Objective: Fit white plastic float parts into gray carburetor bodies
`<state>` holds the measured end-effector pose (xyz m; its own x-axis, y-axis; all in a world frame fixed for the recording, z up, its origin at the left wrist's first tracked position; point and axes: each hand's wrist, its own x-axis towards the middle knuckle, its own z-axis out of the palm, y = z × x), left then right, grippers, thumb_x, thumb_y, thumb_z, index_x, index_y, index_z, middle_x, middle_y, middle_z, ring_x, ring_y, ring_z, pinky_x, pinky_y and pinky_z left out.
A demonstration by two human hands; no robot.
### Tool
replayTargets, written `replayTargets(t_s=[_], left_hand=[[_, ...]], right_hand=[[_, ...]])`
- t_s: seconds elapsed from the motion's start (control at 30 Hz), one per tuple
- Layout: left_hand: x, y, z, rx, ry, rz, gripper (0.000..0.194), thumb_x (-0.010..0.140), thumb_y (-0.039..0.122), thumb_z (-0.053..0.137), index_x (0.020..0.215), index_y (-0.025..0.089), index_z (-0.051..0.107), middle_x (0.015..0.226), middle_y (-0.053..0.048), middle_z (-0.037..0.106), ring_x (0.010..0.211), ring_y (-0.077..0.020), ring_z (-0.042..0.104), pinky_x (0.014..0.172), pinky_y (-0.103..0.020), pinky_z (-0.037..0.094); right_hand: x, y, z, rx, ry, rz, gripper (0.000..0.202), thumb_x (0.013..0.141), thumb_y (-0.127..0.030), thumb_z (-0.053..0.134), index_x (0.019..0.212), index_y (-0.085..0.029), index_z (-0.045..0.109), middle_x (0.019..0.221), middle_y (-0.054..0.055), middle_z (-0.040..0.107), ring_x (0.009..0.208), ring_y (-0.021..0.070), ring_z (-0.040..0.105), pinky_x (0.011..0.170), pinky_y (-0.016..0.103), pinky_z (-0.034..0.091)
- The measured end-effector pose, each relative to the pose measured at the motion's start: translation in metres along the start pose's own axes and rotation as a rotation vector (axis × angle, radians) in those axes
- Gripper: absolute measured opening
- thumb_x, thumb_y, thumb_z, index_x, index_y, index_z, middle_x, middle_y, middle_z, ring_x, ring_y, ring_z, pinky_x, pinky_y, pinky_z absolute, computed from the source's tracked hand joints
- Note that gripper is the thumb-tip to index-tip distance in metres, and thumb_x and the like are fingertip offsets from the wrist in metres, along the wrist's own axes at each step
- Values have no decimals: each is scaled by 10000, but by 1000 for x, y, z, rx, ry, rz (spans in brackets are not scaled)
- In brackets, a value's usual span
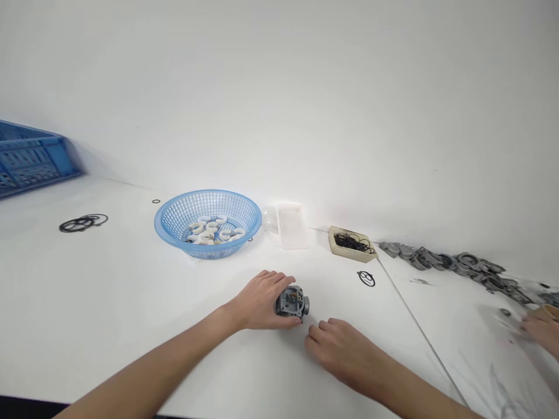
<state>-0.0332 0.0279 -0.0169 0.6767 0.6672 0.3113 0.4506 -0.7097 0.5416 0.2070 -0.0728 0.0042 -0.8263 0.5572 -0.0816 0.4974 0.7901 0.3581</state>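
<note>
My left hand [265, 299] is wrapped round a grey metal carburetor body [290, 302], thumb at the front and fingers behind. The body's open face is turned up and shows small brass parts inside. Just right of it, my right hand [334, 349] is closed with curled fingers, close to the carburetor body but apart from it. What those fingers hold, if anything, is hidden. A black rubber gasket [365, 279] lies on the white table beyond my right hand.
A blue basket [163, 230] holds several white C-shaped parts. Beside it stand a white tray [292, 227] and a beige tray [353, 256] of black gaskets. Grey metal covers [467, 265] line the right; another person's hand [544, 331] is there. Black rings [82, 222] and a blue crate [37, 160] are left.
</note>
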Motion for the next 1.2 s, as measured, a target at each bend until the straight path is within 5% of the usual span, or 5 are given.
replayTargets(t_s=[0.3,0.57,0.73,0.9,1.2], left_hand=[[-1,4,-6,52,-9,10,697,799,604,784,1363,225,624,1210,-135,720,1100,-371,665,1009,-464,431],[-1,4,-4,43,-3,5,644,818,574,781,1342,236,621,1210,-119,718,1091,-352,675,989,-450,454],[-1,7,-1,-10,34,18,518,825,483,790,1266,256,642,1186,-81,724,1066,-316,683,963,-426,485],[-2,10,-2,-35,9,-27,484,812,391,805,1250,262,645,1183,-50,714,1053,-286,682,947,-417,512],[-3,19,-7,-122,37,-25,455,776,254,822,1200,267,658,1153,-24,706,1043,-242,670,925,-361,529]], right_hand=[[6,-19,34,-139,103,-43,165,786,-79,633,815,-200,524,699,32,575,559,212,502,506,360,265],[-2,19,-20,-29,184,17,297,646,68,514,773,-194,461,714,15,518,587,171,462,503,337,124],[-5,53,-37,431,185,325,200,815,11,493,834,-187,516,826,-12,574,641,121,467,550,278,302],[14,75,-8,1049,393,548,101,865,-120,546,875,-194,613,906,9,644,835,150,596,758,268,509],[34,59,24,1514,565,616,45,833,-216,630,839,-174,643,857,21,641,811,153,592,733,258,501]])
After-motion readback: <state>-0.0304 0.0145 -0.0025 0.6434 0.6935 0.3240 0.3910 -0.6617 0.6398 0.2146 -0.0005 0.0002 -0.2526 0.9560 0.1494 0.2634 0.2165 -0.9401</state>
